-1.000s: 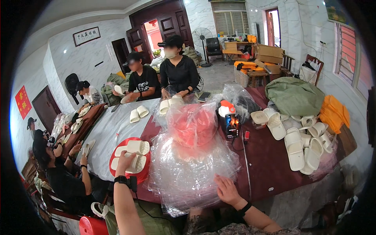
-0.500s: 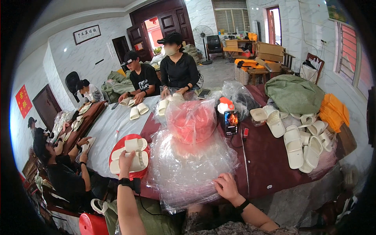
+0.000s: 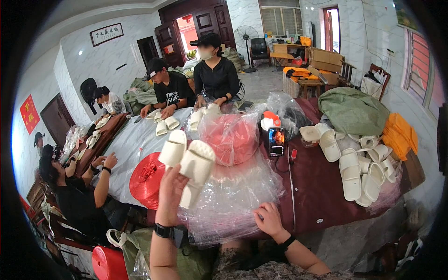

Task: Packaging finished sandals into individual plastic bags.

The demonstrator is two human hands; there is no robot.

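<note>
Left grip (image 3: 172, 189): clamped on slippers (image 3: 198, 161), likely paired for one-handed holding
Right grip (image 3: 269, 219): at clear plastic (image 3: 233, 200), maybe steadying it; can't tell if pinching

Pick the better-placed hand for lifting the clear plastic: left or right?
Right, probably: the right hand is at the edge of the clear plastic, while the left hand holds cream slippers.

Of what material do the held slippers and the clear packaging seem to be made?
Held slippers: matte, probably moulded foam or rubber, judging by their thick, even-coloured, smooth forms.
Clear packaging: thin, glossy plastic film, as transparency, wrinkles and bright reflections suggest.
</note>
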